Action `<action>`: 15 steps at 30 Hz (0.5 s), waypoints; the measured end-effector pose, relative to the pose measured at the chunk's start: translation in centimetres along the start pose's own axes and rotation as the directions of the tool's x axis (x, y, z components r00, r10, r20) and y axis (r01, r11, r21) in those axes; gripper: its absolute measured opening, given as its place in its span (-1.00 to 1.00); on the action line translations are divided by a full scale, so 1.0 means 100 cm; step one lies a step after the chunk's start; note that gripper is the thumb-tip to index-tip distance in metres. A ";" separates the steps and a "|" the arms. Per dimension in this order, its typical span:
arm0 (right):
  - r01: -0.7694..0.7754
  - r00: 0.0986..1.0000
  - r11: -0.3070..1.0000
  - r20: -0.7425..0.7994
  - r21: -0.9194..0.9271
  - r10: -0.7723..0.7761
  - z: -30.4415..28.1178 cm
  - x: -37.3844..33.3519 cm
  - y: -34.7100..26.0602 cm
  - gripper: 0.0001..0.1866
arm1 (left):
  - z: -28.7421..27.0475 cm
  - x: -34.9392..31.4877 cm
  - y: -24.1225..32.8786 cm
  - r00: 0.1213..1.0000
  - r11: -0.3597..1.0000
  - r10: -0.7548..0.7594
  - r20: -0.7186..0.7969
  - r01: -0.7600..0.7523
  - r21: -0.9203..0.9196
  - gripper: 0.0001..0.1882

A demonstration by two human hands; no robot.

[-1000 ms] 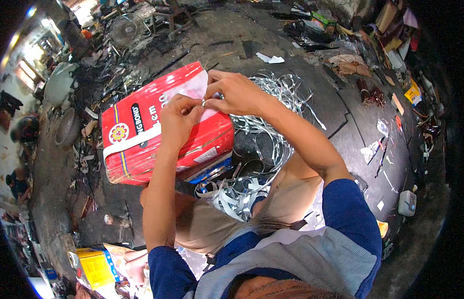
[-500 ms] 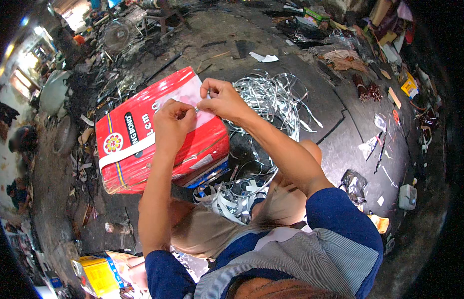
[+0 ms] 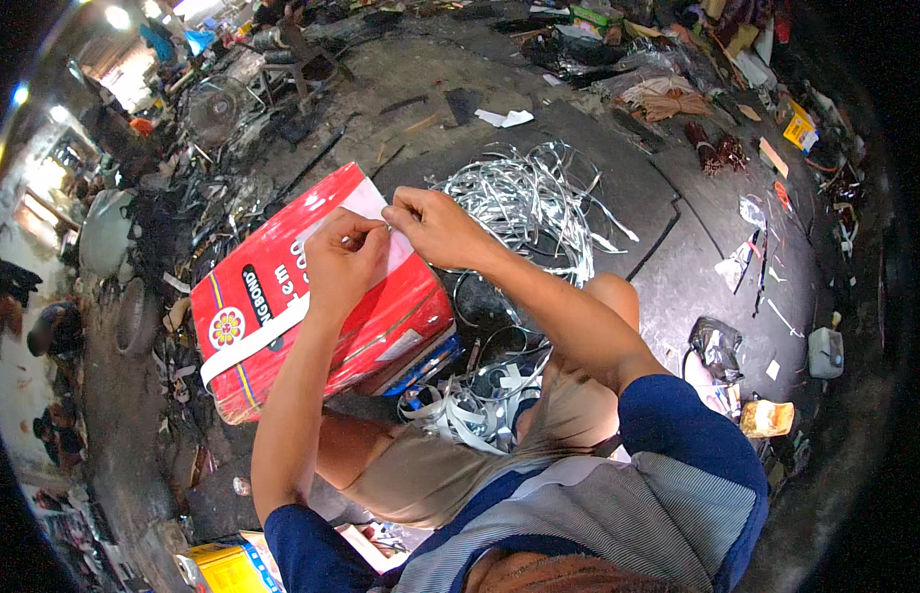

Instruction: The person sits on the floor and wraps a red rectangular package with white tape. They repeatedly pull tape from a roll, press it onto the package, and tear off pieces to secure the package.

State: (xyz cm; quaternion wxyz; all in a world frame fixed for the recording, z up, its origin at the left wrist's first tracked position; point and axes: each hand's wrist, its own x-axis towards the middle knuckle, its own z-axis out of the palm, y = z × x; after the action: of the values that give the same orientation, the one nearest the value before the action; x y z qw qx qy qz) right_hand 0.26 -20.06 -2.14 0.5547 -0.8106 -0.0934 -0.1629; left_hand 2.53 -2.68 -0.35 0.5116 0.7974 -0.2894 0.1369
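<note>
small pale piece, too tiny to identify, is pinched between fingertips of left hand and right hand at the red box's far right, white strip already laid across its left, fingerwork evidently unfinished.

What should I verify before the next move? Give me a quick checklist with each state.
1. Left hand over the red box: ok.
2. Right hand close to the left: ok.
3. Grip on any small piece between the hands: cannot tell, too small to make out.
4. White strip lying across the box: ok, running toward the left hand.
5. Silver strips beside the box free of tangles: not ok, a loose, tangled heap.
</note>
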 end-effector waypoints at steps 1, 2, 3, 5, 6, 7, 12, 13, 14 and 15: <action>0.039 0.998 0.996 -0.043 0.074 -0.036 0.004 0.000 0.015 -0.59 | 0.004 0.001 0.000 1.000 1.000 0.028 -0.008 -0.028 0.000 -0.89; 0.075 0.995 0.985 -0.080 0.154 -0.064 0.011 -0.002 0.025 -0.62 | 0.004 -0.002 0.001 0.999 0.999 0.045 -0.018 -0.045 0.006 -0.89; -0.410 0.911 0.735 0.218 0.539 0.349 0.007 -0.009 0.008 -0.71 | 0.002 -0.004 0.001 0.998 0.997 0.066 -0.024 -0.065 0.049 -0.89; -0.564 0.819 0.441 0.406 0.698 0.406 -0.003 -0.015 0.002 -0.75 | 0.004 0.002 -0.002 0.989 0.988 0.146 -0.036 -0.144 0.058 -0.91; -0.578 0.802 0.377 0.418 0.724 0.427 -0.004 -0.017 0.003 -0.74 | 0.005 0.004 0.009 0.995 0.995 0.098 -0.018 -0.097 0.036 -0.92; -0.568 0.808 0.364 0.416 0.738 0.417 -0.003 -0.019 0.010 -0.72 | 0.008 0.004 0.009 0.995 0.995 0.098 -0.016 -0.097 0.012 -0.93; -0.509 0.861 0.753 0.238 0.417 0.450 -0.015 0.011 0.006 -0.38 | 0.010 0.006 -0.002 0.993 0.993 0.114 -0.041 -0.115 -0.038 -0.94; -0.343 0.939 0.922 0.087 0.182 0.333 -0.014 0.026 0.003 -0.38 | 0.011 0.007 0.001 0.993 0.992 0.114 -0.038 -0.115 -0.046 -0.94; -0.164 0.986 0.983 -0.018 -0.086 0.163 -0.006 0.037 -0.003 -0.38 | 0.009 0.006 0.000 0.994 0.993 0.108 -0.034 -0.110 -0.047 -0.94; -0.136 0.990 0.953 -0.066 -0.271 0.123 -0.004 0.041 -0.028 -0.46 | 0.006 0.007 -0.002 0.994 0.994 0.109 -0.027 -0.110 -0.020 -0.93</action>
State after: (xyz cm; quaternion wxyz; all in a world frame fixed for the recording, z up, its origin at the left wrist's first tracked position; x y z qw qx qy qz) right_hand 3.06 -19.54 1.95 0.4483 -0.8800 -0.0031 -0.1568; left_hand 3.17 -3.37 -0.42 0.5154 0.7730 -0.3273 0.1721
